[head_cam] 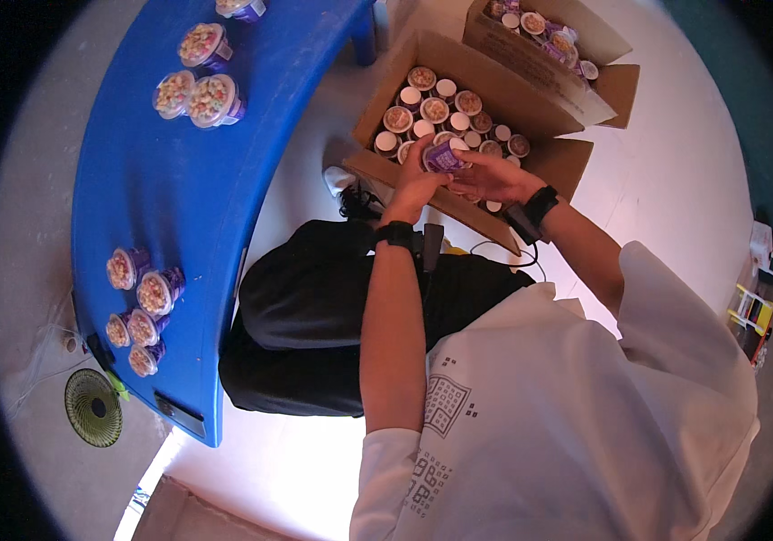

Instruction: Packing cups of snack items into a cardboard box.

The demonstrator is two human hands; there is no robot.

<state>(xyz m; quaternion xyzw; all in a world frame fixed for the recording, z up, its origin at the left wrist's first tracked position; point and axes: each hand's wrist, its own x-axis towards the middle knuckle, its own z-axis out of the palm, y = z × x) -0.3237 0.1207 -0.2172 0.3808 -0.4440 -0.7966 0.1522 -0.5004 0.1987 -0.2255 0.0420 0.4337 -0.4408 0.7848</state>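
Between my two hands is a small purple plastic cup (443, 157) with printed writing on its side, tilted over the open cardboard box (386, 170). My left hand (419, 181) grips it from the left. The fingers of my right hand (498, 177) close on its right side, the thumb near its white end. Below the hands the box holds many similar cups in rows. Some show clear lids (435, 109) over crumbly contents; others show plain white round ends (446, 88). My hands hide part of the near rows.
A blue table (177, 162) at the left carries two groups of lidded cups (210, 100) with colourful bits inside. A second cardboard box (494, 42) with jumbled cups stands behind the first. A cable (536, 255) hangs near my right wrist. A green round fan (93, 407) is at lower left.
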